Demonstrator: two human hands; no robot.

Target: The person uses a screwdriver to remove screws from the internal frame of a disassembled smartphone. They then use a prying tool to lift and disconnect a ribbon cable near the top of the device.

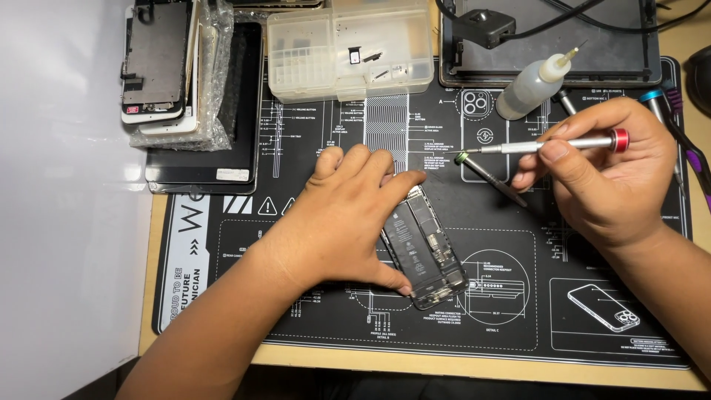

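Left hand (pixel 348 215) pins opened phone (pixel 426 248) flat on mat (pixel 518 296), long axis diagonal. Right hand (pixel 603 170) grip closed around screwdriver (pixel 541 145), tip pointing left, phone lying down-left of it.

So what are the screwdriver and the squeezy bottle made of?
The screwdriver in the right hand looks like shiny metal: silvery shaft, red end cap. The squeeze bottle looks like soft, cloudy plastic, since it is milky and see-through.
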